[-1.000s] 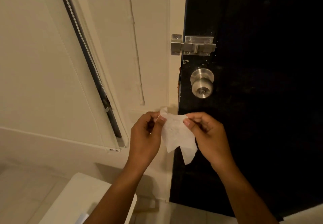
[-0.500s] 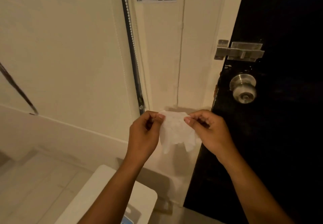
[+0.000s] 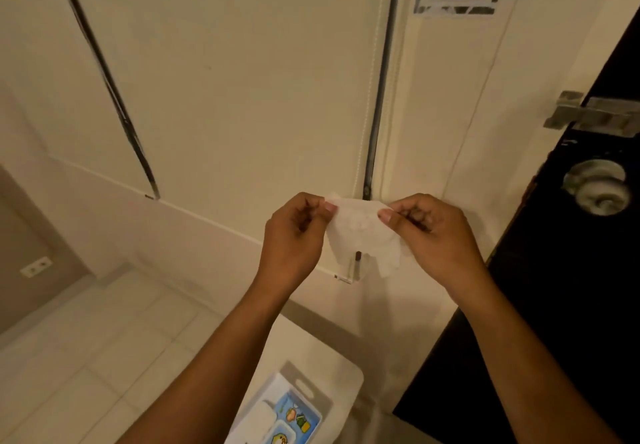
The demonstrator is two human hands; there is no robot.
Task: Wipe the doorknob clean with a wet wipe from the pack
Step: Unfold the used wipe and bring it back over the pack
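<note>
Wet wipe held stretched between two hands, doorknob untouched.

Nearest, at 6 o'clock, the wipe pack (image 3: 287, 412) is seen lying on a white surface (image 3: 332, 364). Above it, the wet wipe (image 3: 360, 232) is pinched at its top corners by the left hand (image 3: 294, 235) and right hand (image 3: 433, 232). Farthest, at 3 o'clock, the doorknob (image 3: 597, 191) is mounted on the black door (image 3: 571, 305), below a latch (image 3: 595, 114).

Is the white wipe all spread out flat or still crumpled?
Partly spread: the thin white wet wipe is stretched between the left hand and right hand, lower edge hanging crumpled.
</note>
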